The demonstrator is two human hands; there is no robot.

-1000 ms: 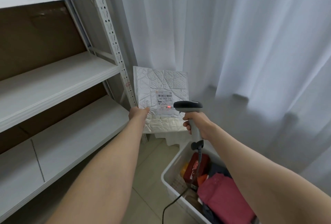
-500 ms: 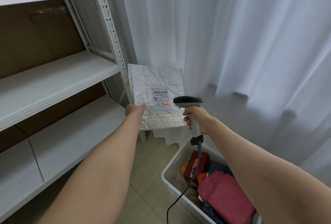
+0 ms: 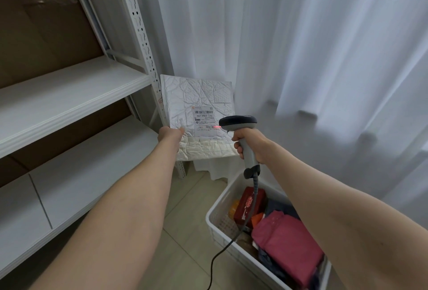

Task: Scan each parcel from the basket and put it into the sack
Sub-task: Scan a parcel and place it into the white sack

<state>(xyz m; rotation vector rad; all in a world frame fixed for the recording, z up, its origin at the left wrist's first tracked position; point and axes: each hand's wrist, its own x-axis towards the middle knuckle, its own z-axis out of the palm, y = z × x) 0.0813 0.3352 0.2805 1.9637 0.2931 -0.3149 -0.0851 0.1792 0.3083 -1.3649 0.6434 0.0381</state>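
My left hand [image 3: 170, 135] grips the lower left corner of a white padded parcel [image 3: 203, 97] and holds it upright in front of the curtain. Its shipping label [image 3: 203, 121] faces me. My right hand [image 3: 249, 143] grips the handle of a grey corded barcode scanner [image 3: 238, 121], whose head points at the label from the right. A red light spot [image 3: 217, 127] shows on the label's lower right. Below, the white basket [image 3: 214, 213] holds several parcels, among them a red box [image 3: 249, 204] and a pink soft package [image 3: 287, 241]. No sack is in view.
A white metal shelf rack [image 3: 69, 95] with brown cardboard behind it fills the left side. White curtains [image 3: 301, 46] hang behind and to the right. The scanner's cable [image 3: 222, 255] trails down over the basket to the beige tiled floor [image 3: 185, 243].
The parcel and my left hand rose and shifted left, then settled slightly lower; the scanner followed, its red spot now at the label's lower right edge.
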